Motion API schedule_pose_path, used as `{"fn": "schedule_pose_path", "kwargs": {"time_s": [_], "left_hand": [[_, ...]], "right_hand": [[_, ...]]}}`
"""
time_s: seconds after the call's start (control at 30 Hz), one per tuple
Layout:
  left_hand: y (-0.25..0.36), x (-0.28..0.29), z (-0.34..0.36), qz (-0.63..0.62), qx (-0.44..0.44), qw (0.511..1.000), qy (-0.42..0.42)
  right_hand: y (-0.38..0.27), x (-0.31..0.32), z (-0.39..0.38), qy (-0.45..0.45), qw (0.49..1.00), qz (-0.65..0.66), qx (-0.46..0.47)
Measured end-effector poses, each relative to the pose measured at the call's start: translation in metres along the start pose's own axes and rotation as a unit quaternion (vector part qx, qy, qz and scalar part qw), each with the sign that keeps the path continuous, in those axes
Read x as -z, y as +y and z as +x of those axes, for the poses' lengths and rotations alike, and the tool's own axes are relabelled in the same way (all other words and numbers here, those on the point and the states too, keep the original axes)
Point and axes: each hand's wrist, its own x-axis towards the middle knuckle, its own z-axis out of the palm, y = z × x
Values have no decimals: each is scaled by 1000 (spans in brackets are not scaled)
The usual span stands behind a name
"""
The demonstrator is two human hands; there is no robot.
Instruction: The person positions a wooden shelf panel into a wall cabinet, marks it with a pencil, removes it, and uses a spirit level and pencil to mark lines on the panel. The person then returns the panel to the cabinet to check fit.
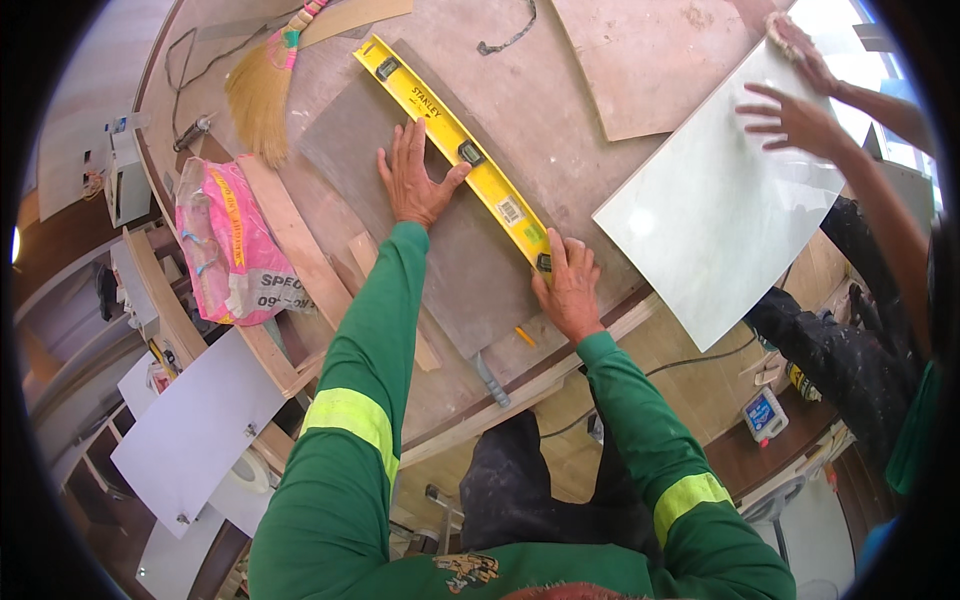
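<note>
A yellow spirit level (487,185) lies diagonally across a grey tile-like panel (470,290) on the work table. My left hand (420,185) rests with spread fingers on the panel, its fingertips and thumb against the level's near edge. At the level's lower right end, my right hand (570,288) grips it, fingers over the end and thumb at the near side. A short yellow-orange pencil-like piece (525,336) lies near the panel's front corner. Beside it, a grey-handled tool (490,380) sticks out at the table edge; its kind is unclear.
At right, another person's hands (800,120) are over a glossy white panel (720,210), one holding a cloth or sponge. A straw broom (262,95), a pink bag (235,240), a caulking gun (193,132) and wood strips (290,235) lie left. A brown board (650,70) lies beyond.
</note>
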Motion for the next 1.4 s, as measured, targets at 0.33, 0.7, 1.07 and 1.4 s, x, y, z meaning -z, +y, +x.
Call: {"fn": "schedule_pose_path", "kwargs": {"time_s": [0.33, 0.7, 1.07, 1.4], "left_hand": [[3, 2, 2, 46, -1, 999, -15], [-4, -9, -1, 67, -11, 998, 12], [-7, 17, 27, 34, 5, 981, -189], [12, 7, 32, 31, 71, 966, -247]], "right_hand": [[-6, 1, 2, -10, 1000, 0, -26], [-6, 20, -10, -32, 998, 6, -45], [13, 20, -55, 5, 998, -32, -51], [23, 8, -65, 59, 998, -24, -24]]}}
